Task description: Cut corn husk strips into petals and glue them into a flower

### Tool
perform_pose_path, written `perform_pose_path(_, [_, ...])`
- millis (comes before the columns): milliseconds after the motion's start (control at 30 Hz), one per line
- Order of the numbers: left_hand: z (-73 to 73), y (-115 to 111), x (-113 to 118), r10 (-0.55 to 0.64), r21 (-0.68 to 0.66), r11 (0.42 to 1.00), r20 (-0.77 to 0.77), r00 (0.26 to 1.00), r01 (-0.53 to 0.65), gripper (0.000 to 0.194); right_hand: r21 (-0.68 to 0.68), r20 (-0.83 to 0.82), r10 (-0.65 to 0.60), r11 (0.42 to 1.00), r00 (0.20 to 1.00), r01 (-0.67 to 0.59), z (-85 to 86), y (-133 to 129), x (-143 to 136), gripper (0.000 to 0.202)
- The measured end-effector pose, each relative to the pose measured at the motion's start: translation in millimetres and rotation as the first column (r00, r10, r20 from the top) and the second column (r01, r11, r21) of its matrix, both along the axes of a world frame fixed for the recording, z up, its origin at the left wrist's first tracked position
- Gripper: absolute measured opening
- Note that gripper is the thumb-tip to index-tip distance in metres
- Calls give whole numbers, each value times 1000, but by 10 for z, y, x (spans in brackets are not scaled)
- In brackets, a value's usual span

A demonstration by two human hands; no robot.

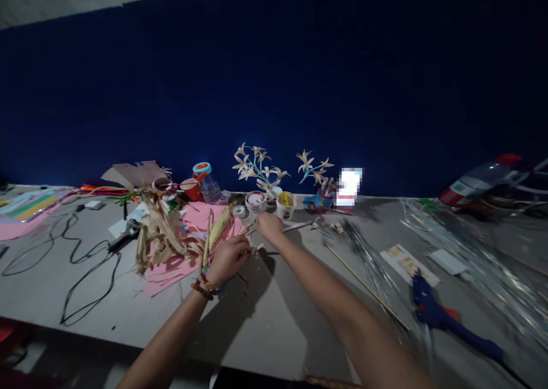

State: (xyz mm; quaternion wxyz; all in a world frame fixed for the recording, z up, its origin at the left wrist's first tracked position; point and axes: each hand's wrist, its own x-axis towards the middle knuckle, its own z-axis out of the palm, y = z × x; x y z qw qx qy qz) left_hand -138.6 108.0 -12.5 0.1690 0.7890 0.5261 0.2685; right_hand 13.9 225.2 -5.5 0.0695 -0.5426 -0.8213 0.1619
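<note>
My left hand (pixel 231 258), with a beaded bracelet at the wrist, is closed in a pinch over the front of the table. A small pale petal-like piece (pixel 257 248) sticks out from its fingertips. Further forward, my right hand (pixel 269 225) is closed right in front of two small white tubs, and what its fingers hold is hidden. Yellow shows inside the right tub (pixel 286 209); the left tub (pixel 256 205) has something pinkish. Beside my left hand lie a greenish corn husk (pixel 220 227) and a heap of dried husks (pixel 160 237) on pink paper (pixel 171 277).
Pale flower sprays with blue stems (pixel 262 169) stand behind the tubs. At right lie a blue glue gun (pixel 432 309), a thin stick (pixel 363 283), clear plastic strips and a bottle (pixel 475 183). Black cables (pixel 89 292) cross the left side. A lit screen (pixel 350 186) stands by the wall.
</note>
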Motion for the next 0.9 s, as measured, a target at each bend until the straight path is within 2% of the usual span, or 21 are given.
perform_pose_path(67, [-7,11,-13,18,-27,1000,79,997,-16,12,-11,-24,-25,1000,999,25,-2,-11,27,32])
perform_pose_path(167, [-32,45,-6,61,-78,996,167,984,-48,21,0,-99,-48,999,994,48,-6,-86,218,31])
perform_pose_path(267, [-31,83,52,103,-102,991,205,973,-83,24,3,-205,-54,998,977,56,-7,-226,557,22])
perform_pose_path(367, [17,121,143,125,-88,990,195,973,-110,17,-21,-325,-72,997,943,69,-11,-410,966,11])
perform_pose_path(433, [59,152,207,117,-80,991,183,976,-104,12,-45,-411,-94,996,907,83,-24,-543,1229,10])
perform_pose_path(533, [102,202,311,82,-89,994,188,979,-66,17,-101,-538,-143,989,831,104,-65,-733,1542,8])
perform_pose_path(667, [112,185,546,68,-18,998,192,979,-66,19,-232,-701,-258,964,665,130,-142,-919,1708,14])
perform_pose_path(800, [74,12,892,31,110,992,201,979,-54,17,-407,-817,-411,908,405,102,-178,-1057,1614,26])
perform_pose_path(900, [12,-114,1082,12,198,979,188,982,-49,15,-516,-830,-514,855,216,49,-157,-1164,1499,31])
